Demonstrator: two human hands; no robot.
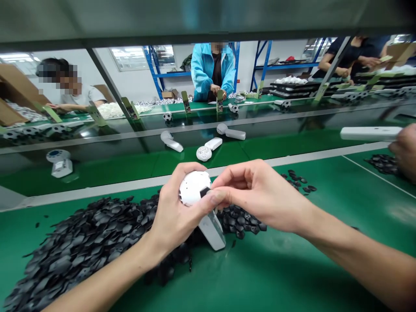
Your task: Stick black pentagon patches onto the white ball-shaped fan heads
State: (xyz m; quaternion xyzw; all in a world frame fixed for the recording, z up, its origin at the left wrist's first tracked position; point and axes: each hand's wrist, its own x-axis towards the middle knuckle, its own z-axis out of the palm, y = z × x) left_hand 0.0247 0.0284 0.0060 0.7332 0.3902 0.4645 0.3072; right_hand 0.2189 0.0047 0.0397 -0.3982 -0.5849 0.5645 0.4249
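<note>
In the middle of the head view my left hand (175,203) is wrapped round a white plastic housing (192,189) with a round head and a flat handle (212,232) slanting down to the right. My right hand (253,193) pinches a small black plastic piece (204,191) between thumb and forefinger, against the face of the round head. My left thumb lies close beside that piece, its tip meeting the right fingers. Beneath both hands spreads a large heap of loose black plastic pieces (91,234).
Beyond the ledge, several white housings (204,153) lie on a green conveyor belt (136,164). At the right edge, another person's hand (406,147) holds a white housing (370,132) near a smaller black pile (381,163). Co-workers (212,73) stand or sit across the line.
</note>
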